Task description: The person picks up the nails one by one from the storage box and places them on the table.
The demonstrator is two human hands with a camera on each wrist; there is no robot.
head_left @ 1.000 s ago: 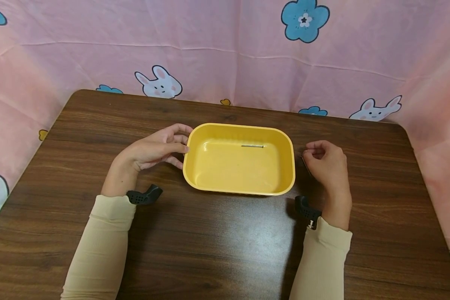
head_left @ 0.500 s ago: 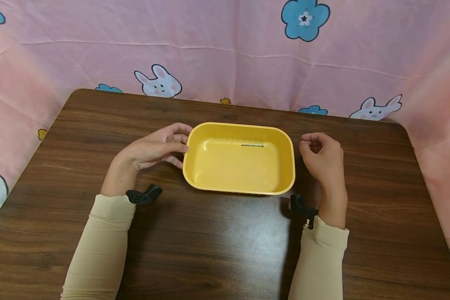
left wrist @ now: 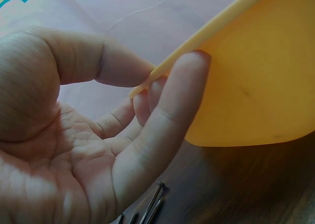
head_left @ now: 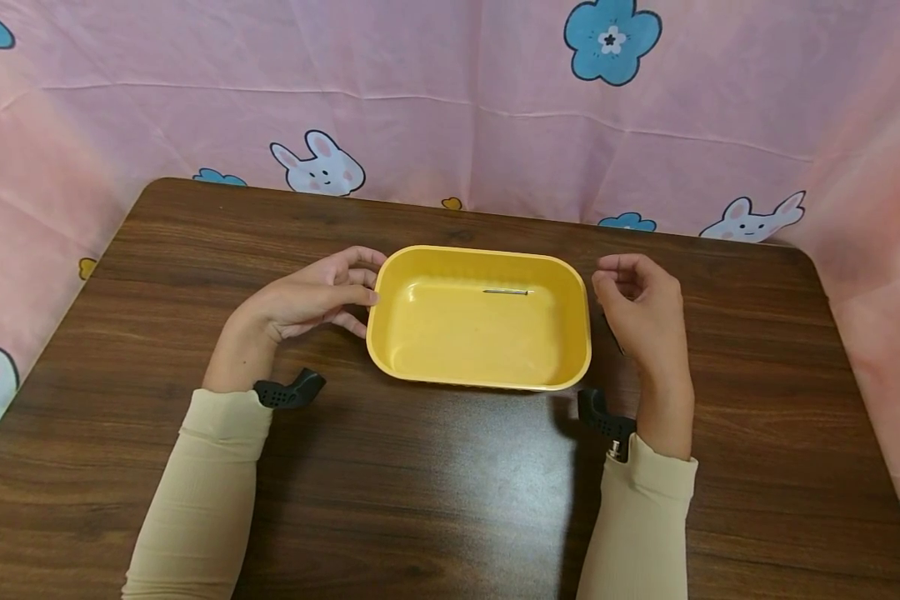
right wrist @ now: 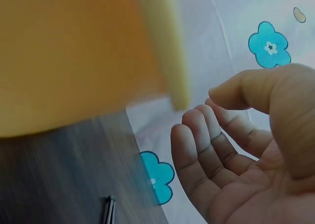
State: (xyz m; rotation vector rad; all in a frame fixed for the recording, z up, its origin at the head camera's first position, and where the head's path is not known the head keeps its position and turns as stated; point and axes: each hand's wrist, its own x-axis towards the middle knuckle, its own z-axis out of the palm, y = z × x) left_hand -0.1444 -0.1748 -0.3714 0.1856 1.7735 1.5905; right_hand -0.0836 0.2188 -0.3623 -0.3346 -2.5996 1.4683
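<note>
A yellow plastic tray sits mid-table with one thin nail lying inside near its far wall. My left hand pinches the tray's left rim, thumb on top and index finger against the outer wall. Several dark nails lie on the table under that hand. My right hand hovers just right of the tray's far right corner, fingers loosely curled. Its palm is empty. A nail lies on the table below it, beside the tray.
The brown wooden table has rounded far corners and is bounded by a pink cloth backdrop with rabbits and flowers. Black wrist mounts sit on both beige sleeves.
My right hand has lifted off the table and moved up and left toward the tray's far right corner. The left hand and tray have stayed put.
</note>
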